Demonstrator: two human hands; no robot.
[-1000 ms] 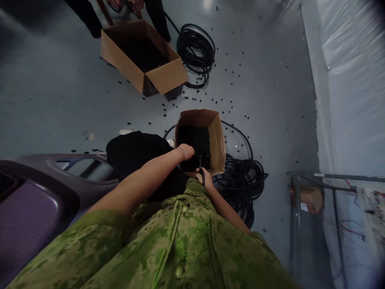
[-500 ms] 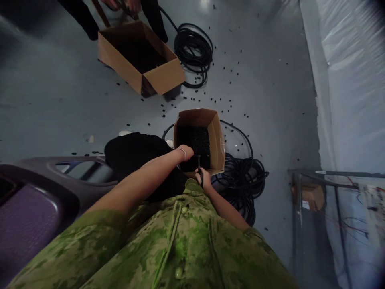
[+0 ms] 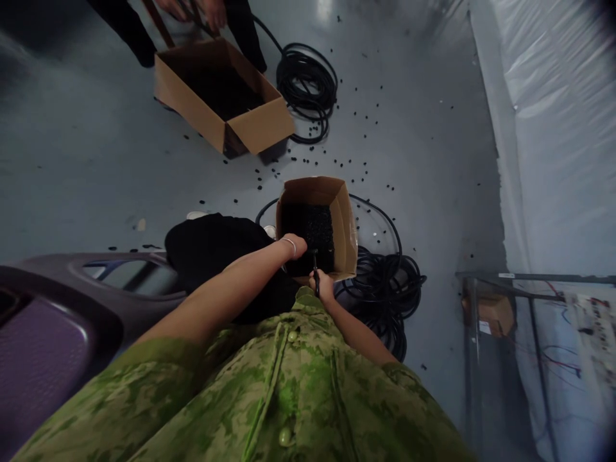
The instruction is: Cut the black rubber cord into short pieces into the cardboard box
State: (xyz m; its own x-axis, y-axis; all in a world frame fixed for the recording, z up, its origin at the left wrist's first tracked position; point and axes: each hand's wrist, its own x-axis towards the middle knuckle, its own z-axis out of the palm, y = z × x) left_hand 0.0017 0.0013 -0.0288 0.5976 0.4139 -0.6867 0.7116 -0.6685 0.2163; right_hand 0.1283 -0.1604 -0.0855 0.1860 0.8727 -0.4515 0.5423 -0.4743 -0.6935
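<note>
Over a small cardboard box (image 3: 345,234) between my knees, both hands work close together. My left hand (image 3: 297,245), with a bracelet at the wrist, is closed on what looks like the end of a black hose, mostly hidden by the fingers. My right hand (image 3: 325,287) grips black-handled scissors (image 3: 316,273), pointing away from me into the box and meeting the dark piece by my left fingers. Many small black pieces (image 3: 318,224) lie inside the box. Whether the blades are apart I cannot tell.
Coils of black hose (image 3: 409,282) lie right of the box. Ahead, another person's hands (image 3: 214,13) are above a larger cardboard box (image 3: 262,125), beside another hose coil (image 3: 308,74). Small black bits dot the floor. A purple-and-grey chair (image 3: 52,340) is left, a metal frame (image 3: 474,321) right.
The whole view has shifted slightly, with the floor objects a little further left and lower. My hands keep nearly the same pose over the box, still holding the same things.
</note>
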